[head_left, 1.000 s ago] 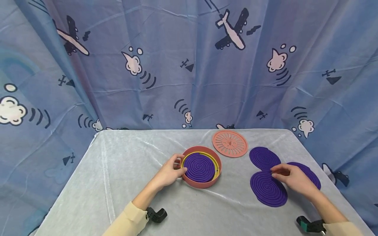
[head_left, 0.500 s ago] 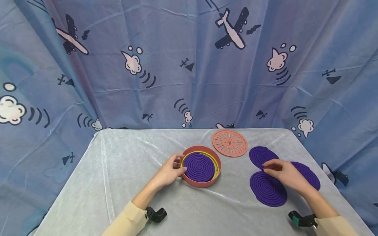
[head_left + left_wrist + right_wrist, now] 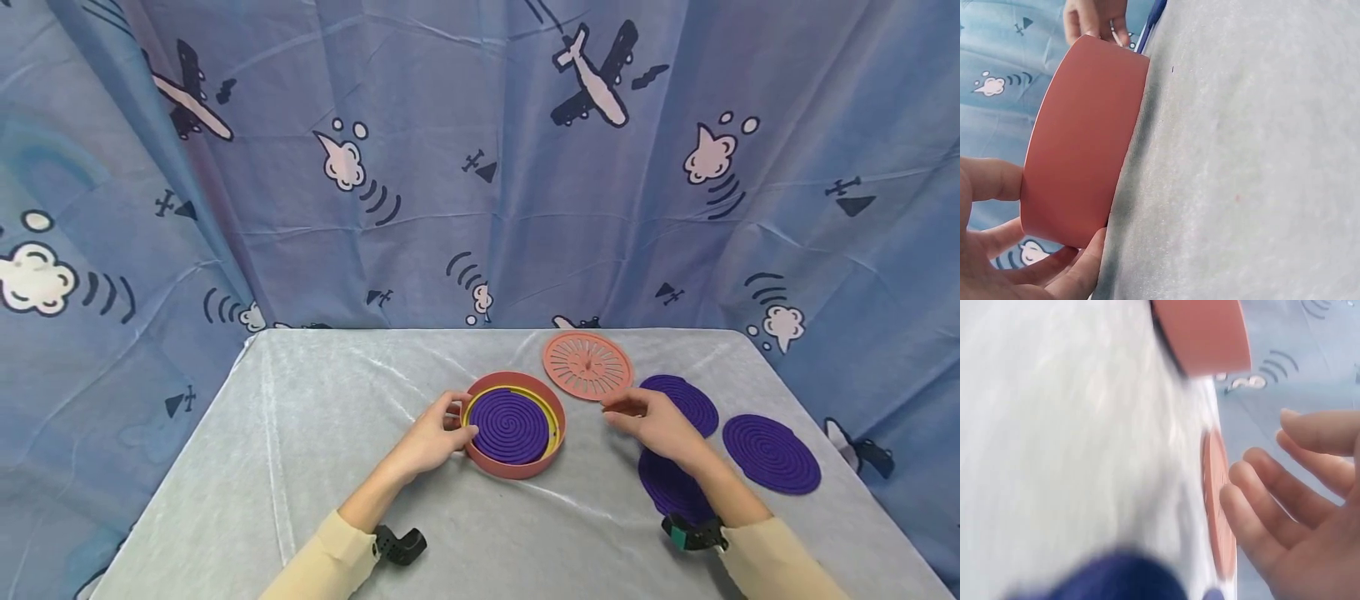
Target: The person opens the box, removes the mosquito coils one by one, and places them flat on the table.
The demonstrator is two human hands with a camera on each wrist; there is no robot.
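Note:
A round terracotta-coloured box [image 3: 517, 472] sits on the cloth, with a yellow ring [image 3: 556, 417] inside its wall and a purple mosquito coil [image 3: 510, 425] lying within. My left hand [image 3: 429, 437] holds the box by its left side. In the left wrist view its fingers [image 3: 1085, 262] press against the smooth outer wall. To the right of the box, my right hand [image 3: 652, 425] hovers above the cloth, fingers loosely bent and nothing between them. In the right wrist view the gap between thumb and fingers [image 3: 1254, 512] shows only background.
An orange slotted lid [image 3: 566, 358] lies behind, right of the box. Purple coils lie at the right: one at the back [image 3: 693, 408], another near the table's right edge [image 3: 772, 454], a third [image 3: 663, 487] partly hidden under my right arm. A patterned curtain [image 3: 420, 167] hangs behind.
My right hand has moved left from over the purple coils toward the box, uncovering the rightmost coil and covering part of the front one. My left hand stays on the box.

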